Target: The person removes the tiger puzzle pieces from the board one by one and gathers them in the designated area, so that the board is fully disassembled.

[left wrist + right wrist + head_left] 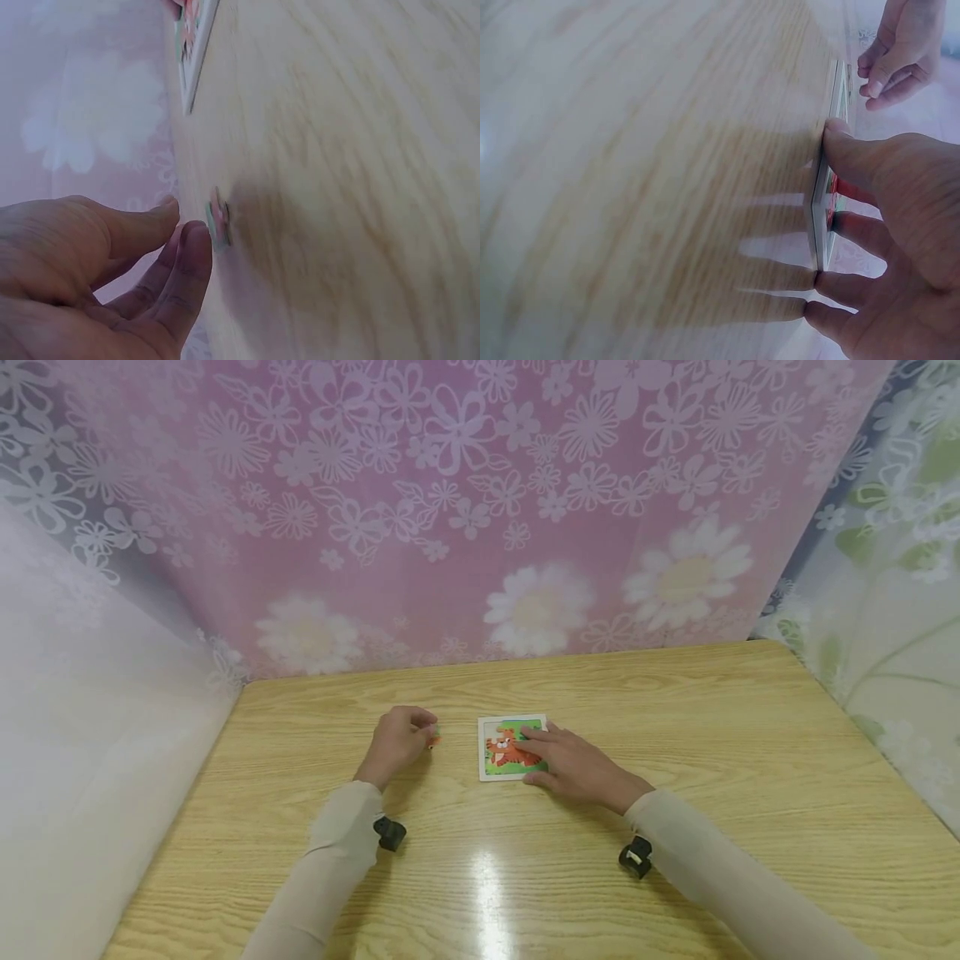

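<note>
The puzzle board [497, 758] lies flat near the middle of the worktop [697, 718], toward its far side, between the two hands. It has a white border around a picture of an orange-red animal with white eyes on a green ground, and a pale patch shows at the picture's upper left. The right hand [579, 768] rests on the board's right part with its fingers extended and spread, covering that side of the picture. In the right wrist view the thumb lies against the board's near edge, two fingers reach over the picture, and the other two fingertips are at a corner; the hand is not curled around anything.

The left hand [400, 741] is off to the left, over a small puzzle piece [435, 741] coloured orange and green. Its fingers are loosely bent, with a narrow gap between thumb and forefinger. In the left wrist view the piece sits just beyond the fingertips, outside that gap; whether a fingertip touches it I cannot tell. The piece is near the board but apart from it.

Both arms wear light sleeves [712, 852], with a black device [389, 833] at each wrist. A pink flowered curtain [450, 543] hangs behind the worktop.
</note>
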The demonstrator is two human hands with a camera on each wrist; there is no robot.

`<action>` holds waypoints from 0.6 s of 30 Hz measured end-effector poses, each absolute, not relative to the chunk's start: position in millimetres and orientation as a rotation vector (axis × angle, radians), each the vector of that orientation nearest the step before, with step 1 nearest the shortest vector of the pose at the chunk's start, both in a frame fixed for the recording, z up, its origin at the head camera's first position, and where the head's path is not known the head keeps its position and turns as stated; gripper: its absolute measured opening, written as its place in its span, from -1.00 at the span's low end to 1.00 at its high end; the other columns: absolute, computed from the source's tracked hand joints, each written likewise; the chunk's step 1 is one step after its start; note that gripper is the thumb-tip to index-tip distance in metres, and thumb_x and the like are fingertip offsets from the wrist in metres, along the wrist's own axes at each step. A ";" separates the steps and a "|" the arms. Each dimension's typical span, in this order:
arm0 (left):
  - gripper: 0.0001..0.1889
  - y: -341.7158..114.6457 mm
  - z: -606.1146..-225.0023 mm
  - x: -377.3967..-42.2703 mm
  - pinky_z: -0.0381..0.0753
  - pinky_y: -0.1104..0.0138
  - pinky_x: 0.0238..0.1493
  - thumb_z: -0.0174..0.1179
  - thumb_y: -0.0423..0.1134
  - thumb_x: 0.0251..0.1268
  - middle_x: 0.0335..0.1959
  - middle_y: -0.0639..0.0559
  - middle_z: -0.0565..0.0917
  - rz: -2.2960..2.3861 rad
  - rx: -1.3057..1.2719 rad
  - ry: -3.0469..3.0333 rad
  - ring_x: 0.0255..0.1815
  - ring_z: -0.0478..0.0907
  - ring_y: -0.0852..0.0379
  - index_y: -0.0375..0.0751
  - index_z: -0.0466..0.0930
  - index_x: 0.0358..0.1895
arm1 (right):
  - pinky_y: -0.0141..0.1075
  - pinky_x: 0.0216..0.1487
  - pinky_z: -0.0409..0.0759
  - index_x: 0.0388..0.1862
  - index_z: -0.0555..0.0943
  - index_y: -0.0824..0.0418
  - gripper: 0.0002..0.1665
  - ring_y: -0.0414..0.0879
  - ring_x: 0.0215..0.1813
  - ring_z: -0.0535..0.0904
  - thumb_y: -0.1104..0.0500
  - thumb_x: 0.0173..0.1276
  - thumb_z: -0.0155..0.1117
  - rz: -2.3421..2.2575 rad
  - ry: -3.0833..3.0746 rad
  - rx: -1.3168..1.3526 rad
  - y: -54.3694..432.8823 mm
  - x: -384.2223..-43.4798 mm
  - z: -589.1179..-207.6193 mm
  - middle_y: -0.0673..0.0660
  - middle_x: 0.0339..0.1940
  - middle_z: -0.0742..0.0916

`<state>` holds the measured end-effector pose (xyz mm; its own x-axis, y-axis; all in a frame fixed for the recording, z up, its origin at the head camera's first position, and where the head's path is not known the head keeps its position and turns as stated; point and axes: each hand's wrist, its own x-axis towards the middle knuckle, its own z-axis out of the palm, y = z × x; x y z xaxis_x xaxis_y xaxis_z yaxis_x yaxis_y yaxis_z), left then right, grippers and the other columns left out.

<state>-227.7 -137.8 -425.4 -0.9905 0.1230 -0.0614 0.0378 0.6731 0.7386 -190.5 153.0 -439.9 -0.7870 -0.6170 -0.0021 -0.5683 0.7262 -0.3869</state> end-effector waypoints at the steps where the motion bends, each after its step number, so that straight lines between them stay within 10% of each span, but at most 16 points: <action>1: -0.79 -135.0 -424.5 -227.8 0.68 0.21 -0.20 0.24 -0.37 0.45 -0.10 -0.15 0.72 1.216 0.143 2.776 -0.14 0.71 -0.04 -0.36 0.70 0.04 | 0.20 0.49 0.15 0.46 0.43 0.32 -0.29 0.51 0.50 0.13 -0.03 0.48 0.31 -0.562 2.796 -0.966 153.1 -190.6 -440.1 0.32 0.53 0.37; 18: -0.79 -101.4 -424.5 -227.4 0.65 0.15 -0.02 0.30 -0.35 0.40 -0.05 -0.13 0.72 1.135 0.384 2.725 -0.07 0.66 -0.05 -0.35 0.70 0.01 | 0.21 0.48 0.16 0.45 0.43 0.34 -0.28 0.50 0.50 0.16 -0.03 0.48 0.31 -0.558 2.799 -0.982 153.0 -191.3 -440.2 0.35 0.52 0.37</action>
<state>-227.4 -101.4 -424.5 -0.9534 0.2972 -0.0528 0.1718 0.6781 0.7146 -191.3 153.0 -440.2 -0.7817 -0.6237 0.0059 -0.5782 0.7212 -0.3815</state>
